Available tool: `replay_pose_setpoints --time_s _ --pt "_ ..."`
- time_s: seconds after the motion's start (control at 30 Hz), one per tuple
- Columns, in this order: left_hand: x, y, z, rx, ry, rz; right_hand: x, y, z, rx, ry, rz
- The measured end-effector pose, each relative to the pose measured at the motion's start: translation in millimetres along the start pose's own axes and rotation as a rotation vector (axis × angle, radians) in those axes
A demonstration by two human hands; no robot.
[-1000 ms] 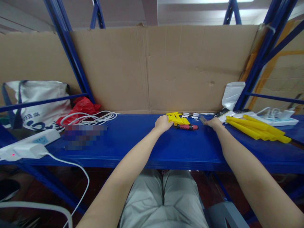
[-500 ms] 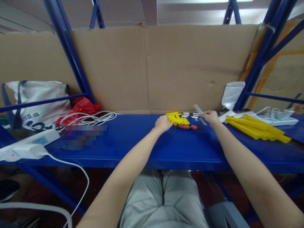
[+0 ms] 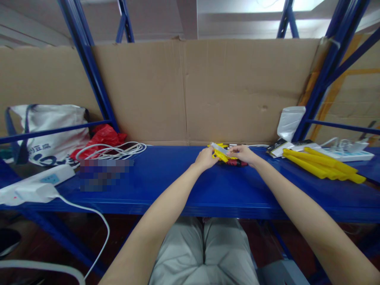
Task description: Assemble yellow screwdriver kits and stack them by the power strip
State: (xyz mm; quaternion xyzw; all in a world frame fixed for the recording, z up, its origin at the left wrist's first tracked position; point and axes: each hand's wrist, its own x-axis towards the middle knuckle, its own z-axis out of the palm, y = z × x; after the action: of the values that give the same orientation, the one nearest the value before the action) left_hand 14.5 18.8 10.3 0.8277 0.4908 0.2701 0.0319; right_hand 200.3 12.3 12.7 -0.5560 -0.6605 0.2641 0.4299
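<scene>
My left hand (image 3: 205,159) is closed round a small yellow plastic piece (image 3: 221,155), held just above the blue shelf. A pale, see-through strip (image 3: 216,147) lies along the top of that piece. From the right, my right hand (image 3: 242,153) comes up close with its fingertips pinched at the strip's near end. Partly under my right fingers rests a red and black tool handle (image 3: 236,162). More yellow pieces (image 3: 219,145) lie behind my hands, mostly hidden by them.
Long yellow sleeves (image 3: 323,164) lie at the right, near small black and white boxes (image 3: 280,147) and a power strip (image 3: 346,154). At the left are coiled white cable (image 3: 118,150), a red bag (image 3: 103,136), a cloth bag (image 3: 56,130) and another power strip (image 3: 38,182). Cardboard (image 3: 148,91) stands behind.
My right hand has moved left with the see-through strip, bringing it onto the yellow piece. My left hand has lifted that piece slightly away from the pile.
</scene>
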Motion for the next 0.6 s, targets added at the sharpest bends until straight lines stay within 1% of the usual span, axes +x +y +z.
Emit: replay_pose_setpoints --time_s 0.17,0.43,0.6 --pt "-1.0 0.8 -0.9 -0.009 0.016 0.002 -0.8 -4.6 -0.5 -0.043 -0.036 0.066" --pt "-3.5 4.2 -4.6 -0.007 -0.006 -0.019 1.3 1.3 -2.4 -0.145 -0.091 0.028" --pt "-4.5 5.2 -6.3 -0.002 -0.017 -0.025 -1.4 1.7 -2.7 -0.096 -0.111 0.067"
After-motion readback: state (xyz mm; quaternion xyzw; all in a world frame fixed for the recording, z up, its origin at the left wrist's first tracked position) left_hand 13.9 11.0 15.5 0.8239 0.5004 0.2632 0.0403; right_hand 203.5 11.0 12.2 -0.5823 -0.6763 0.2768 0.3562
